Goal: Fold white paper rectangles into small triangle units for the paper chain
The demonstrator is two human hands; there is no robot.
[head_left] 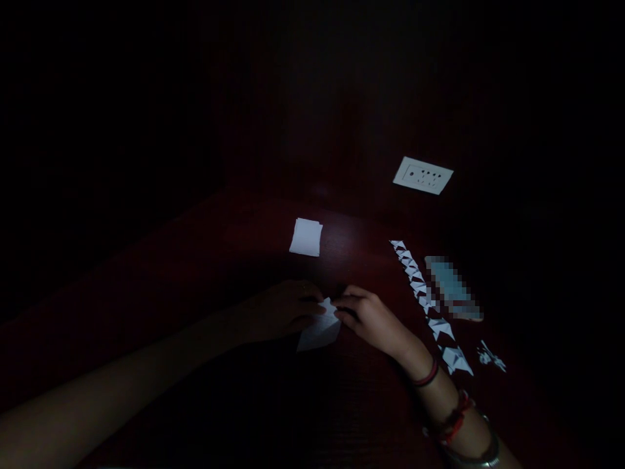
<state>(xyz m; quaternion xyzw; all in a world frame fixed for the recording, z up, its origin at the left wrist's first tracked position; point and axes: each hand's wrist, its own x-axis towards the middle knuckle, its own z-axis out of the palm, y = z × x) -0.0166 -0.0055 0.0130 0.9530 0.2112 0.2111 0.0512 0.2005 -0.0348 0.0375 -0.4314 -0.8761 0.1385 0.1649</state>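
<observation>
A small white sheet of paper [319, 333] lies on the dark red table between my hands, its top end coming to a raised, pointed shape. My left hand [286, 309], in deep shadow, pinches the sheet's upper left part. From the other side my right hand [367, 316] has its thumb and fingers closed on the upper right edge. Bracelets circle my right wrist. Beyond the hands rests a stack of square white paper [306, 237]. Along the right runs a row of folded white paper pieces [417, 283], each with pointed corners.
Right of the row lies a phone-like object [452, 286], its surface pixelated. Nearer me is a little heap of white scraps [491, 356]. A white socket panel [423, 176] is on the dark surface behind. Everything around the lit patch of table is nearly black.
</observation>
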